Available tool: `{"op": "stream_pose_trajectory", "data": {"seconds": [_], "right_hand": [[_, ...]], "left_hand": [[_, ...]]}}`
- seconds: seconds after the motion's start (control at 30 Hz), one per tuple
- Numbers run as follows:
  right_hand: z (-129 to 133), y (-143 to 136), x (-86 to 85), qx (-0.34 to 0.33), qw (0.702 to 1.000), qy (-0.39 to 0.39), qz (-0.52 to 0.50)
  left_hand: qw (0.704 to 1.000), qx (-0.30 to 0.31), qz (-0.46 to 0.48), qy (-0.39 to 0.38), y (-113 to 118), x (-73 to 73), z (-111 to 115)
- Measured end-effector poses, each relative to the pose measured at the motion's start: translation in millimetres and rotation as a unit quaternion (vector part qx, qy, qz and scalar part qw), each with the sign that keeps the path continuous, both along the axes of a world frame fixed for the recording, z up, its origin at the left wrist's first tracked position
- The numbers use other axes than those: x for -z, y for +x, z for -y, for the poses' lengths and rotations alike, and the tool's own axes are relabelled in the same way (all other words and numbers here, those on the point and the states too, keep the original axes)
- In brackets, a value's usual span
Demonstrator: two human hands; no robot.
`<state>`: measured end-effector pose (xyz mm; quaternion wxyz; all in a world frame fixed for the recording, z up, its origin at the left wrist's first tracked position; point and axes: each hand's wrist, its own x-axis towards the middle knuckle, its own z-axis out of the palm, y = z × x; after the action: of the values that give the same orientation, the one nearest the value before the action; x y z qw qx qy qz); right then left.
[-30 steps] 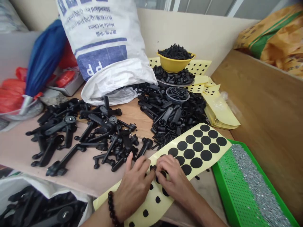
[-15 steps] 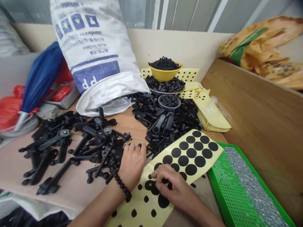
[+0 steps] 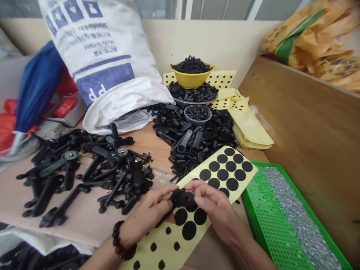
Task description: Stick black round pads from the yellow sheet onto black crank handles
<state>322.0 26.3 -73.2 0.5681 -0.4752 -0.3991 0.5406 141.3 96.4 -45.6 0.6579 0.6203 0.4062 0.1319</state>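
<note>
Low in the middle, my left hand (image 3: pixel 153 210) is closed around a black plastic crank handle (image 3: pixel 176 197), most of it hidden by the fingers. My right hand (image 3: pixel 209 200) pinches the edge of a black disc (image 3: pixel 186 199) with a small reddish-brown spot at its centre. The disc is against the handle's end; whether they are joined I cannot tell. Beneath both hands lies a yellow sheet (image 3: pixel 180 245) bearing round black stickers (image 3: pixel 189 230) and smaller drop-shaped ones.
Assembled black crank handles (image 3: pixel 64 198) are heaped at left. Behind are loose black parts (image 3: pixel 188 138), a yellow bowl (image 3: pixel 192 79) of small black pieces and a white sack (image 3: pixel 112 75). A green basket (image 3: pixel 266 225) with metal pieces stands right, beside a wooden board (image 3: pixel 306 131).
My left hand has come back from the heap toward me, now with a crank handle in it. My right hand has lifted off the sheet and met it. The view has shifted slightly.
</note>
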Motion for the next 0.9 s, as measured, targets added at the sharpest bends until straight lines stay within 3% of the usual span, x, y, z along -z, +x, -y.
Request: {"op": "stream_pose_trajectory", "data": {"seconds": [0.1,0.23,0.4,0.63,0.9], "right_hand": [[1,-1,3.1,-0.020,1.000,-0.007,0.016],[3,-2,4.0,-0.043,0.998,-0.018,0.030],[3,-3,3.5,-0.065,0.997,-0.020,0.031],[4,-5,2.5,-0.066,0.996,-0.038,0.037],[7,-3,9.2,-0.090,0.994,-0.036,0.054]], "left_hand": [[0.999,-0.017,-0.026,0.022,-5,-2.1,5],[0.998,0.016,-0.053,0.031,-9,-6.1,7],[0.997,0.061,-0.028,0.039,-11,-6.6,7],[0.998,0.044,-0.053,0.008,-10,-10.0,12],[0.998,0.062,-0.007,0.011,-10,-10.4,12]]}}
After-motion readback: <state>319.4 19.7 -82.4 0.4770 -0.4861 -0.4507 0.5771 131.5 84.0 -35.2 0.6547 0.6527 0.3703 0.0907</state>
